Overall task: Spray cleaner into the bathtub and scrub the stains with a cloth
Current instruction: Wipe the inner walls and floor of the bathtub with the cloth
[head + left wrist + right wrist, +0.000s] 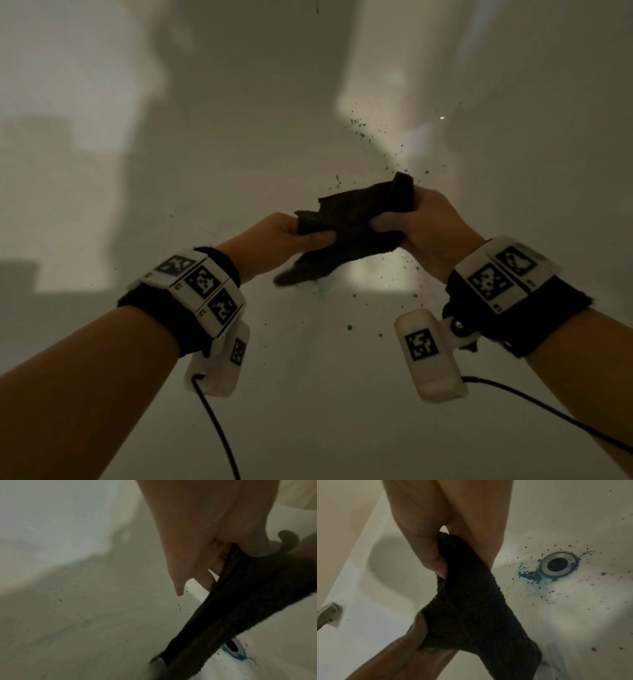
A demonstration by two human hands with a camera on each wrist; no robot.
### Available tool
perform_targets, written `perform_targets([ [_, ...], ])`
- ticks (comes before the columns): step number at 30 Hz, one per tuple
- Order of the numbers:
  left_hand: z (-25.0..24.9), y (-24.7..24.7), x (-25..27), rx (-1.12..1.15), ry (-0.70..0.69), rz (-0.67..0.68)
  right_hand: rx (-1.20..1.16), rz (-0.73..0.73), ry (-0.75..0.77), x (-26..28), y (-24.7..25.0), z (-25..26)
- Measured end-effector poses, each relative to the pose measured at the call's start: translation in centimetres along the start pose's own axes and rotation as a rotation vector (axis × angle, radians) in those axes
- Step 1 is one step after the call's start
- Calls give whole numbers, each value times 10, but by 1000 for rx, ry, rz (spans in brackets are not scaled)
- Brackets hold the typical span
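Observation:
Both hands hold a dark cloth (352, 226) stretched between them above the white bathtub floor (239, 154). My left hand (291, 236) pinches its left edge, my right hand (407, 222) grips its right end. The left wrist view shows the cloth (231, 608) hanging from my fingers (202, 555). Seen from the right wrist, the cloth (471, 608) runs between thumb and fingers (428, 550) over the tub. Blue-green stains (529, 574) and dark specks lie round the metal drain (559, 564). Specks (359, 126) also dot the tub beyond the hands. No spray bottle is in view.
The tub's white rim (351, 547) slopes along the left of the right wrist view, with a metal bracket (329, 614) low on it. The drain (234, 647) peeks out under the cloth in the left wrist view. Cables trail from both wrist cameras.

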State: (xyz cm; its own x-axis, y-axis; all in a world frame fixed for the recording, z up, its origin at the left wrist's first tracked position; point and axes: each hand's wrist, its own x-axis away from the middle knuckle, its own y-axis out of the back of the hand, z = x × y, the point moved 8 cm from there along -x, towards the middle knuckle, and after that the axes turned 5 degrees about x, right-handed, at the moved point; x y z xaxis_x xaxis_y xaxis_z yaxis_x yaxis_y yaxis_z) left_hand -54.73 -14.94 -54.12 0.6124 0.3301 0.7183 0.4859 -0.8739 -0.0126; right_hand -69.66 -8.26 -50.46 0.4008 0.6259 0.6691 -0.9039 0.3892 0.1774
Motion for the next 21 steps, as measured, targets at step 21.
perform_targets([
  [21, -36, 35, -4, 630, -35, -189, -389, 246, -234, -17, -52, -45],
])
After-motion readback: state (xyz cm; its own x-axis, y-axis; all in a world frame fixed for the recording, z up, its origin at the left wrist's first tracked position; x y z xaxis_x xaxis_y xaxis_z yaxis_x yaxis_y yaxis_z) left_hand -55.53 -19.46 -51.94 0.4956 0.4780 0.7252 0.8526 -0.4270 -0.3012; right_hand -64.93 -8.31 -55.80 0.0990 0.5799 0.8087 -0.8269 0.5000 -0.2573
